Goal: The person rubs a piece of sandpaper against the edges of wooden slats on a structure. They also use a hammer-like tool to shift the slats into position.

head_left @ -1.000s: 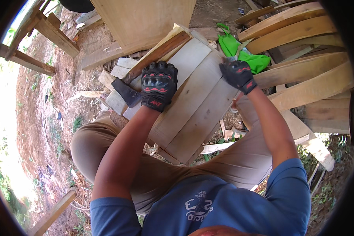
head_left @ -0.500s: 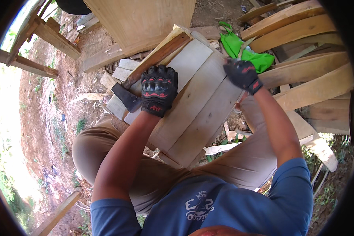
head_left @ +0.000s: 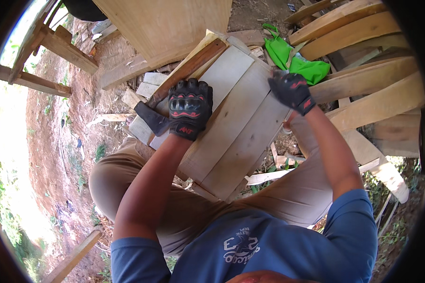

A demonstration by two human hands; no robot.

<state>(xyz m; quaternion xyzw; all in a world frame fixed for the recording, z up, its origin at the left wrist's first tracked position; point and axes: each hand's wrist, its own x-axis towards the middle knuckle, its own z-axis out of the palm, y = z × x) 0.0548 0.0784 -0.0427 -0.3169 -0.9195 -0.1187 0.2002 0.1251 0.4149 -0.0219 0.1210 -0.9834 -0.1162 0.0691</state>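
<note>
Between my legs rests a wooden panel of pale boards point(head_left: 241, 113) laid side by side and slanting up to the right. My left hand point(head_left: 190, 107), in a black glove with red trim and hard knuckle guards, lies closed on its left part, knuckles up. Whatever its curled fingers hold is hidden beneath it. At the upper right edge of the boards my right hand point(head_left: 292, 91), gloved alike, is closed with its fingers turned inward; what they grip cannot be made out. Beside my left wrist is a flat dark piece point(head_left: 152, 119), near a reddish-brown wooden strip point(head_left: 189, 70).
A large plywood sheet point(head_left: 170, 28) leans beyond the boards. Curved timber pieces point(head_left: 363, 78) are stacked at the right, near a bright green bag point(head_left: 288, 54). A wooden frame point(head_left: 66, 49) stands at the far left. Wood scraps point(head_left: 153, 80) litter the dirt ground.
The view has shifted slightly. Both hands keep nearly the same places on and beside the boards.
</note>
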